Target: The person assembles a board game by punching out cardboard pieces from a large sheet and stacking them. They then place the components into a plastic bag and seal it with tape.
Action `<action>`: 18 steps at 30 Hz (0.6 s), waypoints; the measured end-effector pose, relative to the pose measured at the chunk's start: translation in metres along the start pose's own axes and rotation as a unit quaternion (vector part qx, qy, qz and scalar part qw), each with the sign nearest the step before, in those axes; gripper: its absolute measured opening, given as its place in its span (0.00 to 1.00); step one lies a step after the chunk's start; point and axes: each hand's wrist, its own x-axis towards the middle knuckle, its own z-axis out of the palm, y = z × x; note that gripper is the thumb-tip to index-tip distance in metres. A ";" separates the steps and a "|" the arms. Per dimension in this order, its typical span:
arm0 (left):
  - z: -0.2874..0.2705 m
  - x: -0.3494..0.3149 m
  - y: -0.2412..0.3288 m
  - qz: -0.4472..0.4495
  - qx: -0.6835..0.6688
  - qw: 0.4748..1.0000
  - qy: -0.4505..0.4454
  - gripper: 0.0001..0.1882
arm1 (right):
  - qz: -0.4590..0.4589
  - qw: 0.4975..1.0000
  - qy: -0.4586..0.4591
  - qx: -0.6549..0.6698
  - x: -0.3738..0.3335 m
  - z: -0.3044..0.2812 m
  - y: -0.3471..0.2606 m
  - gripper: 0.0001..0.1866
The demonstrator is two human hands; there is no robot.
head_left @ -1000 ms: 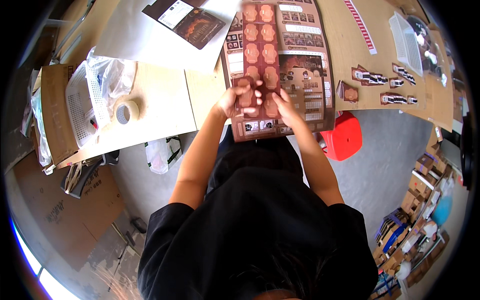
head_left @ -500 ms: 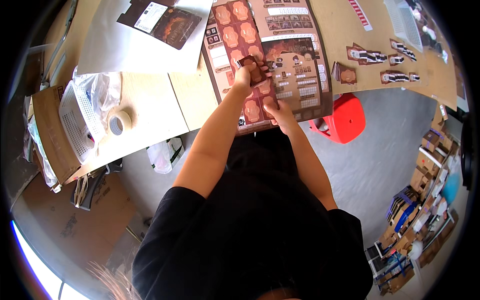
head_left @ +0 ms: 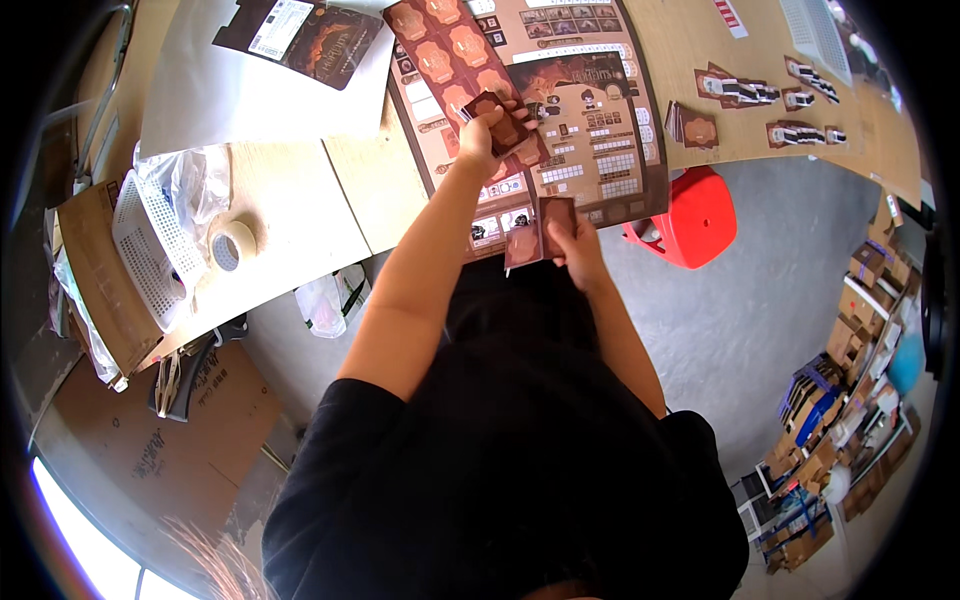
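Apparently, the step in hand is parting small cards from a red-brown card strip point(head_left: 435, 45), which lies aslant over the left part of the large printed sheet point(head_left: 590, 165). That sheet rests on the table point(head_left: 375, 190), its near edge reaching the table's front.

Over the left half of the printed sheet, the left hand point(head_left: 480, 142) has its grip clamped on a card stack point(head_left: 490, 108), small, dark-backed and tilted, held above the strip. At the printed sheet's near edge, the right hand point(head_left: 581, 250) pinches a two-panel piece point(head_left: 557, 222), thumb on top; one panel shows lighter, the other darker, and whether they are joined or merely overlap I cannot tell.

Just right of the printed sheet stand out some fanned cards point(head_left: 697, 130), with black-and-white rows of cards point(head_left: 750, 92) farther right. A red stool point(head_left: 705, 215) is below the sheet's right edge; a tape roll point(head_left: 243, 240) lies well to its left.

As I judge it, the next move calls for steady pinching with the right thumb along the line between the panels, while the left grip keeps its stack squared and out of the way.
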 end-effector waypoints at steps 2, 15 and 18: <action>-0.004 -0.010 0.008 -0.047 0.065 0.996 -0.049 0.11 | -0.042 0.999 0.008 0.003 0.002 0.000 -0.024 0.10; -0.002 -0.108 -0.018 -0.172 0.015 0.981 -0.089 0.37 | -0.230 0.973 -0.028 0.016 -0.004 0.042 -0.090 0.12; -0.001 -0.117 -0.022 -0.192 0.001 0.977 -0.092 0.35 | -0.276 0.959 0.023 -0.057 0.000 0.039 -0.079 0.12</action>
